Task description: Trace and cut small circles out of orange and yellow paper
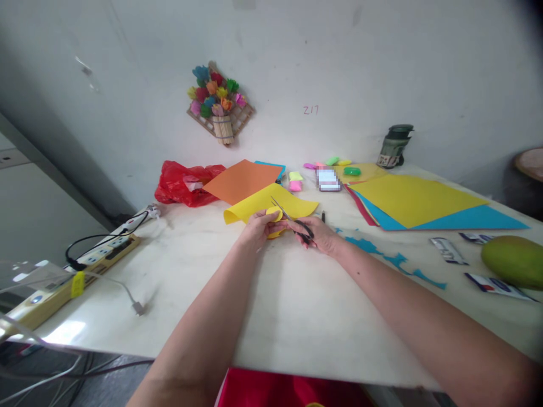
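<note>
Between the fingers of my left hand (259, 227) is a small rounded yellow piece (275, 213). My right hand (320, 236) is closed round the black handles of the scissors (304, 229), whose blades point up and left beside the yellow piece. Just behind my hands lies a larger yellow sheet (254, 204), curled at its left end. An orange sheet (244, 181) lies behind that, over a blue one. Blue scraps (365, 245) are scattered to the right of my right hand.
At the left are a red plastic bag (180, 183) and a power strip (108, 251) with cables. A phone (328, 179), yellow sheets (416, 198) over blue, a bottle (395, 146), small packets (448, 251) and a green fruit (515, 261) lie towards the right.
</note>
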A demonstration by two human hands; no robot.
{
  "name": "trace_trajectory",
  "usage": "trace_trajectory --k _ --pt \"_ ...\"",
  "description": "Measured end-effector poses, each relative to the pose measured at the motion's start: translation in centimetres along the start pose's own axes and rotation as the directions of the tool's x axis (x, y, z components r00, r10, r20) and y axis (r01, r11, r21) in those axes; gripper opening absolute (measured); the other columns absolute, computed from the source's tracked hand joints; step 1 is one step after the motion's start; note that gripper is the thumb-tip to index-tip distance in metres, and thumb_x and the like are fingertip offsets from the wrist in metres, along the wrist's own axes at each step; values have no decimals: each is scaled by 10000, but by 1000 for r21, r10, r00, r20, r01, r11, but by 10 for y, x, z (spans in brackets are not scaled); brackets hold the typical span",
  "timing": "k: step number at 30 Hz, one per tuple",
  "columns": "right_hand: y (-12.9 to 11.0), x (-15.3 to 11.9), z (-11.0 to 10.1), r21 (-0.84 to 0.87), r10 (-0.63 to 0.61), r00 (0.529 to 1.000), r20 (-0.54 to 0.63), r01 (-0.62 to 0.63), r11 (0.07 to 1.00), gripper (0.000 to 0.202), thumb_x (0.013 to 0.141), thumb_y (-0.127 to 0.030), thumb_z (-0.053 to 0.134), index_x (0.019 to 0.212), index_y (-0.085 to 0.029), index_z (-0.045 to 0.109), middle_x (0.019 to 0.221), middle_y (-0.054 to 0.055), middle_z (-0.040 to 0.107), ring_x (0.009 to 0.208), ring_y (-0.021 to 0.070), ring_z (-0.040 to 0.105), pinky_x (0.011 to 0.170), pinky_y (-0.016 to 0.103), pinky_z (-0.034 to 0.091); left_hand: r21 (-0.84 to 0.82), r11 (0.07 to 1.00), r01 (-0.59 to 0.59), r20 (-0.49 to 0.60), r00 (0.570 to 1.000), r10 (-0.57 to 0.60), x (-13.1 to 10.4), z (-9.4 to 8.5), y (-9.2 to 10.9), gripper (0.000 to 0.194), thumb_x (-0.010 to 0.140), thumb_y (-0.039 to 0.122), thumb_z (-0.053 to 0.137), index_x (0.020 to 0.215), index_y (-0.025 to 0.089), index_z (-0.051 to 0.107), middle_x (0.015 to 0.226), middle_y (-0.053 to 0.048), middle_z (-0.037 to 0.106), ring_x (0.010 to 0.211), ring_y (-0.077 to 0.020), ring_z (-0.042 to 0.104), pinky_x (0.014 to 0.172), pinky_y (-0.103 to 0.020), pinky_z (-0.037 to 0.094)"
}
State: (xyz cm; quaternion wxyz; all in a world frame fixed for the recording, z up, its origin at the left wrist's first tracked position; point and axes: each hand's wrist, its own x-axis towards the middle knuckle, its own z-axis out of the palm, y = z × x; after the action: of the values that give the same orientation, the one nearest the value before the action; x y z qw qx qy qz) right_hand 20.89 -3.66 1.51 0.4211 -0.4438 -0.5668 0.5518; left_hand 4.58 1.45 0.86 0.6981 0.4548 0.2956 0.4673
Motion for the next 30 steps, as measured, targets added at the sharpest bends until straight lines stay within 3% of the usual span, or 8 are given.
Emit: trace_trajectory --k 30 --pt "1 1 1 18 -12 1000 4 12 1000 371 644 -493 636 679 -137 536 443 -50 473 320 40 386 289 171 220 -10 1000 9 -2 1000 -9 0 0 1 88 708 138 621 771 77 621 768 -101 673 635 -152 654 668 -229 538"
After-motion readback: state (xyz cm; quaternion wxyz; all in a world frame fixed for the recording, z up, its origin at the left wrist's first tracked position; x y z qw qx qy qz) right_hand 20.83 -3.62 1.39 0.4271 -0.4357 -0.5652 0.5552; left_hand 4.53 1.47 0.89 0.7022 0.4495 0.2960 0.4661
